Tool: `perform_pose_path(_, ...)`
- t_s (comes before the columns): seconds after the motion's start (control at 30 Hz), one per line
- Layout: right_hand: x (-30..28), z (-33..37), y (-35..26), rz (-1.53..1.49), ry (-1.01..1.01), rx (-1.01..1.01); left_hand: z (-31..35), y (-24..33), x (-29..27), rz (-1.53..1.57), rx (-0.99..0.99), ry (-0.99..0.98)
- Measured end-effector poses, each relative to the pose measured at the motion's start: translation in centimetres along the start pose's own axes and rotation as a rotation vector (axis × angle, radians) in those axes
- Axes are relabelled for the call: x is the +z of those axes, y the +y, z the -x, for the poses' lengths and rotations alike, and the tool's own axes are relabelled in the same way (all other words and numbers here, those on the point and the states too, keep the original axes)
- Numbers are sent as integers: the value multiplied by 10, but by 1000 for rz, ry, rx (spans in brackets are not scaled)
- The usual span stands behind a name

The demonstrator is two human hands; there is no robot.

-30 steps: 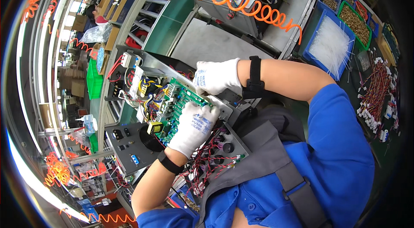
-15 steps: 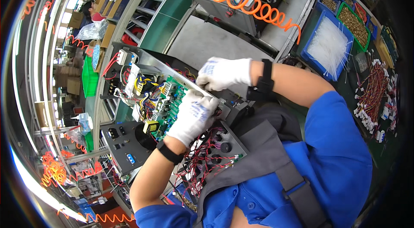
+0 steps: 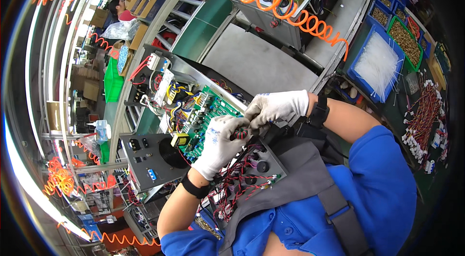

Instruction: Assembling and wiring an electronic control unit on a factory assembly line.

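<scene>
Clock positions are referred to the green circuit board [image 3: 224, 106], with 12 o'clock at the top of the view. The board is seated in an open grey metal chassis [image 3: 186, 68]. At 5 o'clock, the gloved left hand [image 3: 224, 142] is placed over the board's lower edge. A small red-and-black part [image 3: 240, 133], at 4 o'clock, is clamped between its thumb and fingers. At 3 o'clock, the gloved right hand [image 3: 277, 107] is positioned just beside the left, its fingertips drawn together; whether anything is pinched between them cannot be told. A yellow component [image 3: 180, 139] is mounted at 8 o'clock. Red and black wires [image 3: 232, 184] are bunched at 5 o'clock, below the left hand. White ties [image 3: 375, 62] are contained in a blue tray [image 3: 362, 47] at 2 o'clock, well apart from the chassis.
</scene>
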State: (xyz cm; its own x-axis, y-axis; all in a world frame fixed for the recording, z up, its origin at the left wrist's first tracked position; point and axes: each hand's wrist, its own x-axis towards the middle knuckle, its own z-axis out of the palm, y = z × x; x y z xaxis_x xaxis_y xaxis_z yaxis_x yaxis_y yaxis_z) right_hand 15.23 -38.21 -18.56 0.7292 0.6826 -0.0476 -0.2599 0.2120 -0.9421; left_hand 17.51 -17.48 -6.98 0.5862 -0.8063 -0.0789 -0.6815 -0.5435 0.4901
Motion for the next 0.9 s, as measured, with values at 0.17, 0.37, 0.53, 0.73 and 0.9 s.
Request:
perform_pose_path(0.17, 3, 7, 3, -218, 150, 59, 12, 6, -8, -48, -188, 79)
perform_pose_path(0.37, 5, 6, -10, 160, 145, 44, 12, 2, -16, -374, 114, -171)
perform_pose_path(0.53, 12, 10, -20, 406, 150, 29, 5, 4, -17, -469, 92, -345)
perform_pose_path(0.73, 20, 11, -13, 303, 189, -30, 1, 5, -3, -415, 124, -230)
perform_pose_path(0.9, 15, 10, -7, 90, 186, 33, 2, 3, 0, -351, 248, 111)
